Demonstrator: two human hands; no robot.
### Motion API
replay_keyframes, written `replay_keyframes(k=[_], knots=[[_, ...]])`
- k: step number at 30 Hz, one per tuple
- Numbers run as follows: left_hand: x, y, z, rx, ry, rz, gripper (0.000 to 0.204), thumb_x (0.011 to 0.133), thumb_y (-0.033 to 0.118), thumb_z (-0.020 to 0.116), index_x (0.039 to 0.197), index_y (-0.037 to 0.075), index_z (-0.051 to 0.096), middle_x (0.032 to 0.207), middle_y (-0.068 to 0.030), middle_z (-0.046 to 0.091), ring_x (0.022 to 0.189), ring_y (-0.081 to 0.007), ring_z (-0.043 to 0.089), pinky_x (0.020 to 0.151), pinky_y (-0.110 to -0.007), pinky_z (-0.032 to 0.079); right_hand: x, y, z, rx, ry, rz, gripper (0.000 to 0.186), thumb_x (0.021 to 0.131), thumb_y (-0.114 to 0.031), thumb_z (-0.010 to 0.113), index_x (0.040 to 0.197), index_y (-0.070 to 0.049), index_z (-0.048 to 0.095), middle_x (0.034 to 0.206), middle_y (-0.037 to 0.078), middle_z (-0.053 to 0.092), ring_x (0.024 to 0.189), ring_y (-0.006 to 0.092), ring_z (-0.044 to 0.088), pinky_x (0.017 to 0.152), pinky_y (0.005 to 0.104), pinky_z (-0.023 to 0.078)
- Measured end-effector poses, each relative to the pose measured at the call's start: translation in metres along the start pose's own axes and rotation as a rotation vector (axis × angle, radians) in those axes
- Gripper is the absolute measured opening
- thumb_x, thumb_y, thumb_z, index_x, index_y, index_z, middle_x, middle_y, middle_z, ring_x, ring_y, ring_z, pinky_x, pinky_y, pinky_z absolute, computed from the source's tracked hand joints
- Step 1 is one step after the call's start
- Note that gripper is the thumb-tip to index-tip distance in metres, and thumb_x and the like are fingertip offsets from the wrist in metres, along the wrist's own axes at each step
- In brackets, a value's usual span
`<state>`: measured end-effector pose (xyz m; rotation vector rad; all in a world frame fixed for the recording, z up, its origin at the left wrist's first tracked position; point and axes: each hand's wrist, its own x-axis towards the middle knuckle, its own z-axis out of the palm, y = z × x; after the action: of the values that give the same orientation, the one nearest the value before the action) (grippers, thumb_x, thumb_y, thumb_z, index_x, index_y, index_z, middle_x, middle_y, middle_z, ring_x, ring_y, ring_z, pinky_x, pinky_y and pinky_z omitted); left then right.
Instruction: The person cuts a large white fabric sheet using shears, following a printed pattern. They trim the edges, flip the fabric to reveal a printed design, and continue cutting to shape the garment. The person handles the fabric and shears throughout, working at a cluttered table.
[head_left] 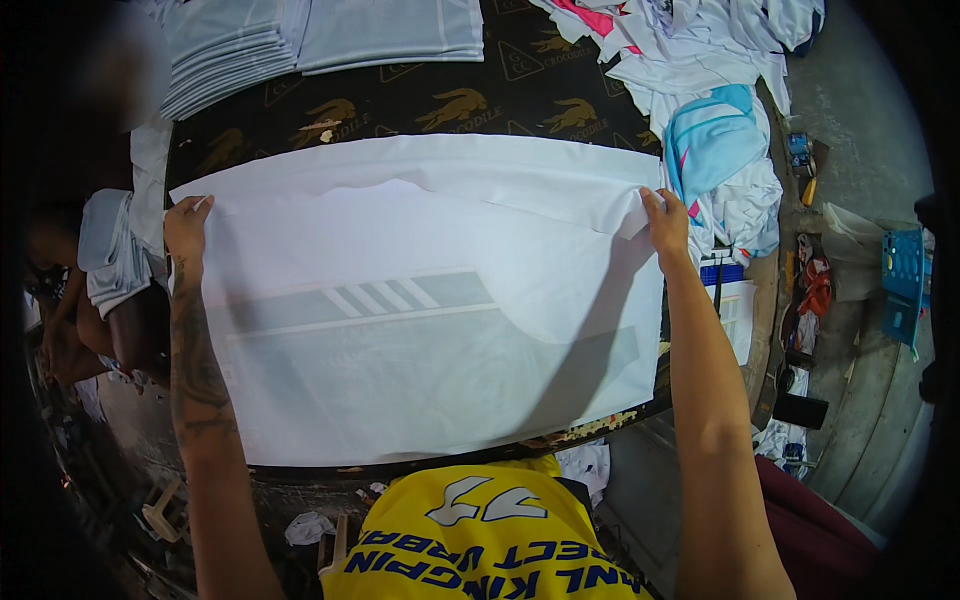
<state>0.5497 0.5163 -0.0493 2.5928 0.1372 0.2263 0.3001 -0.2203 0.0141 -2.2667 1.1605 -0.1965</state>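
A wide white sheet (430, 235) lies across the dark table covering (410, 112) in front of me; whether it is paper or cloth I cannot tell. Its far edge is folded or doubled over, with a wavy inner edge. Through its near half shows a pale grey panel with slanted white stripes (390, 297). My left hand (187, 228) pinches the far left corner between thumb and fingers. At the opposite end, my right hand (667, 225) grips the far right corner, where the material bunches slightly. Both arms are stretched forward.
Beyond the sheet stand stacks of folded light grey cloth (228, 55). White cloth with a light blue piece (712, 145) is heaped at the table's right edge. At the left, a person (75, 330) sits near more folded cloth (112, 245). A blue plastic object (903, 290) is far right.
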Motion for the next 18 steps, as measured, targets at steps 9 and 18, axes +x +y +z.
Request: replay_keyframes(k=[9,18], knots=[[-0.185,0.116,0.009,-0.191,0.111,0.248,0.051,0.094,0.022,0.081,0.142,0.014,0.064,0.102,-0.0057,0.066,0.092,-0.024,0.065,0.087,-0.04,0.052,-0.147,0.078,-0.076,-0.209,-0.135,-0.461,0.02,0.091,-0.014,0.081,0.102,-0.001,0.07,0.1,0.017,0.07,0.097,0.038,0.066,0.087,0.0449,0.051],[-0.303,0.305,0.075,-0.131,-0.305,0.537,0.044,0.092,0.022,0.081,0.13,0.01,0.064,0.125,-0.0091,0.061,0.121,-0.0292,0.056,0.104,-0.045,0.044,-0.275,0.211,-0.113,-0.395,-0.073,-0.155,0.032,0.093,-0.028,0.082,0.097,0.0,0.066,0.089,0.018,0.064,0.081,0.0369,0.064,0.075,0.047,0.052]])
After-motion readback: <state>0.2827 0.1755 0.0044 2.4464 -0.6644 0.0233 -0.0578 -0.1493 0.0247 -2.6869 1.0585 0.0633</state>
